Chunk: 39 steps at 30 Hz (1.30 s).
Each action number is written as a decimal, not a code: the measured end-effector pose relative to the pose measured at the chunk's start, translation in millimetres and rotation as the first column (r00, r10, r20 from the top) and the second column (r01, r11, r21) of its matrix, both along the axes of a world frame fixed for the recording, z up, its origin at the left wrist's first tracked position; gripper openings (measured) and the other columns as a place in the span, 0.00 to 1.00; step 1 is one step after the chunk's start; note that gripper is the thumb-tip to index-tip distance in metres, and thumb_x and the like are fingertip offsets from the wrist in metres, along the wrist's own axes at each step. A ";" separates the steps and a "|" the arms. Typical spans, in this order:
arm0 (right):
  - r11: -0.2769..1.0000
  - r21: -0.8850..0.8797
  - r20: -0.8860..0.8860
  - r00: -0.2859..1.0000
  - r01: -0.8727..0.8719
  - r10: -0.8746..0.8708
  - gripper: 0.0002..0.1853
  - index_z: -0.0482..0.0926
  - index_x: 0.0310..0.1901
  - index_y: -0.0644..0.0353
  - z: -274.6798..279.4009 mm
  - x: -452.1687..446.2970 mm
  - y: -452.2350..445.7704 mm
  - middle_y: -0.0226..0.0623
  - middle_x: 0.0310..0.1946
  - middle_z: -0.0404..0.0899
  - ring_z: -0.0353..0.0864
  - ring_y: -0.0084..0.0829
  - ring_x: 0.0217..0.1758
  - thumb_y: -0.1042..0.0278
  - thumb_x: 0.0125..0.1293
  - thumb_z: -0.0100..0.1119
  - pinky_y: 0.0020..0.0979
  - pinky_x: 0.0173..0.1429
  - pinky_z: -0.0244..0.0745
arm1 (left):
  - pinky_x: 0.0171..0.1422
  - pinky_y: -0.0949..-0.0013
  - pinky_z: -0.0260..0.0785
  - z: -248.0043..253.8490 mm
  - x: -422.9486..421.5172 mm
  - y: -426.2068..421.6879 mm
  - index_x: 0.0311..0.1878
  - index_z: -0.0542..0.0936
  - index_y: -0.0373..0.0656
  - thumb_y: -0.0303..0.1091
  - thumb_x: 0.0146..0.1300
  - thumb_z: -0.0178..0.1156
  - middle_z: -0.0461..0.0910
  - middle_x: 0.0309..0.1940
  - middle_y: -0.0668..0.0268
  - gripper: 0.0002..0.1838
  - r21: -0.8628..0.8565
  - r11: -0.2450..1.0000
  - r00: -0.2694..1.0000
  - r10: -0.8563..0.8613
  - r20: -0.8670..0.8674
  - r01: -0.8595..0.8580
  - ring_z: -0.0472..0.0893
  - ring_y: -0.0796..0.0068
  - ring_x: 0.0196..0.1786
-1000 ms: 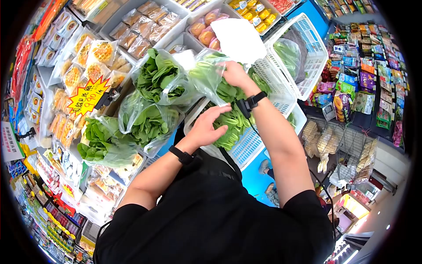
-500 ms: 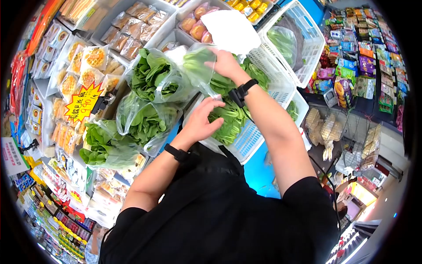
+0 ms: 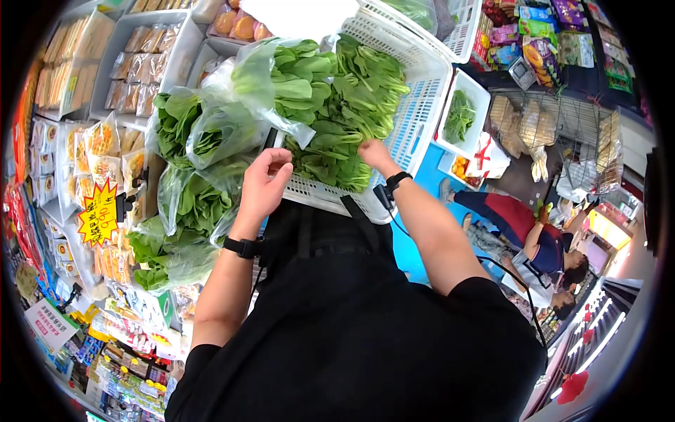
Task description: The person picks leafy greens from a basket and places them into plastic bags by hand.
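Observation:
Loose leafy greens fill much of a white plastic basket in front of me. My right hand is at the near right part of the greens, its fingers closed on stems. Left of the basket my left hand is raised with curled fingers, apart from the greens, and holds nothing visible. A clear plastic bag with pale stems in it lies over the basket's left edge. Several bagged bunches of greens are to the left of my left hand.
Trays of packaged bread and a yellow price sign are at the left. At the right are a small white bin of greens, a wire rack and people, one in a dark blue and red outfit.
My right hand has left the plastic bag and moved down to the greens at the near right. My left hand has moved left, away from the greens. The view has shifted right.

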State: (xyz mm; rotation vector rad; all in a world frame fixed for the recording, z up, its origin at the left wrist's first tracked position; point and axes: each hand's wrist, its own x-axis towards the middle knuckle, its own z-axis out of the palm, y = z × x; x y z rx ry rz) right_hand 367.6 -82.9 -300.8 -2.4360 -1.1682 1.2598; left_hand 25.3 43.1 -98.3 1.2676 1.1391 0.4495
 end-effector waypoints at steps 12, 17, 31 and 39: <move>0.902 -0.285 0.107 0.945 0.326 -0.308 0.38 0.72 0.69 0.79 -95.9 -6.7 -65.2 0.73 0.64 0.82 0.83 0.64 0.70 0.58 0.65 0.69 0.49 0.73 0.80 | 0.60 0.71 0.78 2.4 -11.6 -50.1 0.60 0.83 0.35 0.29 0.77 0.67 0.88 0.48 0.67 0.13 -0.210 0.963 0.967 -0.202 -0.156 0.167 0.85 0.78 0.50; 0.825 -0.375 -0.046 0.880 0.423 -0.472 0.46 0.63 0.79 0.77 -90.2 -5.6 -63.8 0.68 0.80 0.68 0.70 0.62 0.83 0.55 0.66 0.67 0.48 0.84 0.69 | 0.62 0.70 0.77 3.0 -3.3 -52.3 0.61 0.83 0.35 0.29 0.78 0.66 0.87 0.50 0.67 0.14 -0.252 0.947 0.952 -0.249 -0.177 0.200 0.84 0.79 0.52; 0.883 -0.353 0.112 0.951 0.308 -0.288 0.33 0.72 0.73 0.69 -78.2 -6.3 -57.9 0.66 0.79 0.66 0.75 0.59 0.77 0.64 0.70 0.66 0.51 0.79 0.75 | 0.61 0.70 0.77 8.2 0.6 -60.7 0.62 0.83 0.36 0.29 0.79 0.65 0.87 0.50 0.69 0.13 -0.291 0.927 0.926 -0.305 -0.224 0.235 0.84 0.80 0.52; 0.924 -0.126 0.105 0.922 -0.360 0.373 0.26 0.79 0.66 0.58 8.7 -66.5 -6.1 0.50 0.65 0.83 0.82 0.54 0.69 0.56 0.72 0.70 0.54 0.67 0.82 | 0.62 0.68 0.80 14.0 8.2 -62.3 0.61 0.84 0.34 0.31 0.78 0.67 0.89 0.51 0.63 0.15 -0.279 0.922 0.910 -0.336 -0.241 0.267 0.87 0.76 0.53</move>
